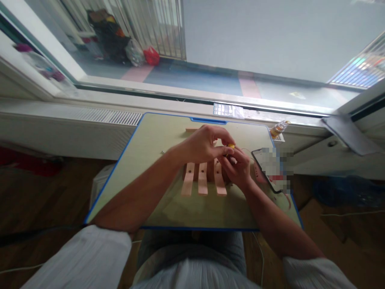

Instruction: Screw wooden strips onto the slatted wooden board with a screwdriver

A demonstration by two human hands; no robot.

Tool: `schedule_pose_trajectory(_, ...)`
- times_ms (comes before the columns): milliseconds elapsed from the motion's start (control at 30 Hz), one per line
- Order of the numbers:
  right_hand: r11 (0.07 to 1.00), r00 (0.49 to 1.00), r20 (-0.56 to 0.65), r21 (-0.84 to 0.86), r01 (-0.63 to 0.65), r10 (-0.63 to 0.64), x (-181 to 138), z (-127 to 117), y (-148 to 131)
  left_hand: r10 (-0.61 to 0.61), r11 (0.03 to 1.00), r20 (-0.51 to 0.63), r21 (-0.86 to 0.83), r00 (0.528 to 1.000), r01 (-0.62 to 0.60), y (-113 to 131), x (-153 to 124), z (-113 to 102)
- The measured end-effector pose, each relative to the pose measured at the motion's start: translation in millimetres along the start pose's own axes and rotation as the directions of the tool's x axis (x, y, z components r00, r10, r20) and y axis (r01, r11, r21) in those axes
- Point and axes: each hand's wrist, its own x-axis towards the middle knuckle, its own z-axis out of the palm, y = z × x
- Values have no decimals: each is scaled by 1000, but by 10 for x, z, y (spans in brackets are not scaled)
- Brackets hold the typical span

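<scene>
My left hand (pixel 206 143) is closed in a pinch at a small yellow piece (pixel 231 146), whose kind I cannot make out. Right beside it, my right hand (pixel 239 164) has its fingers curled in, and what they hold is hidden. Both hands meet above the right end of a wooden assembly. Three pale wooden slats (pixel 202 182) with dark holes lie side by side across a darker wooden piece (pixel 195 171), their ends toward me. My left hand partly covers the far side of this assembly. Another wooden strip (pixel 190 130) lies behind my left hand.
The small table (pixel 138 168) has a raised blue edge. A phone (pixel 267 170) lies on its right side, partly blurred out. A small screw-like piece (pixel 163 152) is at left. Beyond stand a window sill with a clear packet (pixel 228 110) and a bottle (pixel 279 128).
</scene>
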Motion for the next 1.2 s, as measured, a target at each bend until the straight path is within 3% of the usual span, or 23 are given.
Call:
schedule_pose_trajectory(300, 999, 997, 53, 14, 47, -47, 11, -42, -39, 17, 1000, 93, 1, 996, -17, -78, 37, -129)
schedule_pose_trajectory(500, 995, 996, -18, -52, 89, -90, 6, -1, -6, 10, 1000, 162, 8, 987, -11, -77, 51, -174)
schedule_pose_trajectory(733, 997, 999, 10, -59, 46, -46, -10, 9, 31, -1, 999, 16, 36, 1000, 0, -76, 36, -106)
schedule_pose_trajectory(1033, 1000, 999, 30, -16, 26, -25, -3, 1, 59, -20, 999, 44, -25, 999, 21, -73, 3, -104)
schedule_pose_trajectory(1200, 1000, 997, 67, -12, 25, -24, 5, -22, 41, -47, 999, -22, -2, 999, 47, -57, -47, -67)
